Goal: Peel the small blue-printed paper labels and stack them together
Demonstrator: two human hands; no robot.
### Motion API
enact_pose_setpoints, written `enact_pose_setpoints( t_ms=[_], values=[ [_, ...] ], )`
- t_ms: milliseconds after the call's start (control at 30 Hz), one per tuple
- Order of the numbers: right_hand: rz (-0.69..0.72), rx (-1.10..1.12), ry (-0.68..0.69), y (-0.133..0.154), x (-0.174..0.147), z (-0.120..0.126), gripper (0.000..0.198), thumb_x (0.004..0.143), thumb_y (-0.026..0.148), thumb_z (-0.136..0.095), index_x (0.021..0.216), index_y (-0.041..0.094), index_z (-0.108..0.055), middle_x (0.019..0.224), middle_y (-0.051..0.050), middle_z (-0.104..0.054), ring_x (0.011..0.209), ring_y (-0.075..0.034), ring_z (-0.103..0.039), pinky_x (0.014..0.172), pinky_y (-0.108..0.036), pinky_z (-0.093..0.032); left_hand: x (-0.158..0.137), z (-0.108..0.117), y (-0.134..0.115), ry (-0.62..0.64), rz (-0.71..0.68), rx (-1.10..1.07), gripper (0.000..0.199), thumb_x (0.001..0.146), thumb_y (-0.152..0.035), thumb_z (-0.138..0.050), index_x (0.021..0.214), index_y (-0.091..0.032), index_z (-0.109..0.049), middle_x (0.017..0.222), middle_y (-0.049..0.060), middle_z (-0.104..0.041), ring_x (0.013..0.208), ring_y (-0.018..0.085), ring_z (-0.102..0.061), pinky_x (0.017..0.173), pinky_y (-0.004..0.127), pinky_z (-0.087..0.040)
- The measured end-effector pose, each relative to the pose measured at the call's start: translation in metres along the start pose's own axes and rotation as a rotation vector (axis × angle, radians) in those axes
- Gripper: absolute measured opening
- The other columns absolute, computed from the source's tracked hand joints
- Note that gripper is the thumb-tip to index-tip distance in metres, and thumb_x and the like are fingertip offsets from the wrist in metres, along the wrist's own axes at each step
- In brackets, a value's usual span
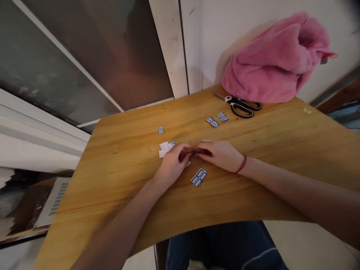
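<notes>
My left hand (172, 163) and my right hand (223, 153) meet over the middle of the table, fingertips pinched together. Between them is a thin flat piece (194, 152), seen edge-on and dark; its face is hidden. White paper pieces (165, 149) lie by my left fingers, with a blue-edged label partly showing among them. Just below the hands rests a small stack of blue-and-white labels (199, 177). A red cord circles my right wrist.
Farther back on the wooden table (135, 150) are a blue-edged label (161, 130), two more labels (212, 122) side by side, and black-handled scissors (243, 107). A pink plush bag (275, 62) leans on the wall. An open box (36, 206) stands at left.
</notes>
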State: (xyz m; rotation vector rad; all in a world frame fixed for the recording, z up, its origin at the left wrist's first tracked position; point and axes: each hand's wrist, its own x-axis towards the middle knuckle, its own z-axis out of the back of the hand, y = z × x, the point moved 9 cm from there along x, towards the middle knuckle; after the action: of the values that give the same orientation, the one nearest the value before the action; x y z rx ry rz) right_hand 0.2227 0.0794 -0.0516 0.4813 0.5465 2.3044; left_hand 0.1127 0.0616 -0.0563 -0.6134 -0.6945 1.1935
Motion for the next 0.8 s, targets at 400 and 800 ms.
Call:
enact_pose_setpoints(
  t_ms=[400, 800],
  values=[
    [-0.063, 0.098, 0.020, -0.0095, 0.0006, 0.0018, 0.022, 0.084, 0.030, -0.058, 0.103, 0.021, -0.064, 0.084, -0.001, -0.068, 0.073, -0.014, -0.060, 0.064, -0.024, -0.042, -0.0001, 0.0036, -0.0046, -0.026, -0.044, 0.053, 0.009, 0.082, -0.014, -0.056, 0.088, -0.020, -0.059, 0.080, 0.000, -0.060, 0.070, 0.012, -0.055, 0.066, 0.025, -0.044],
    [-0.004, 0.106, -0.040, -0.0069, 0.0010, 0.0077, 0.018, 0.084, 0.029, -0.057, 0.095, 0.017, -0.065, 0.086, -0.003, -0.064, 0.074, -0.013, -0.057, 0.066, -0.025, -0.041, 0.0008, 0.0029, -0.0057, -0.022, -0.064, 0.112, 0.007, 0.083, -0.014, -0.057, 0.087, -0.019, -0.060, 0.077, 0.000, -0.058, 0.070, 0.013, -0.053, 0.065, 0.024, -0.043]
  ],
)
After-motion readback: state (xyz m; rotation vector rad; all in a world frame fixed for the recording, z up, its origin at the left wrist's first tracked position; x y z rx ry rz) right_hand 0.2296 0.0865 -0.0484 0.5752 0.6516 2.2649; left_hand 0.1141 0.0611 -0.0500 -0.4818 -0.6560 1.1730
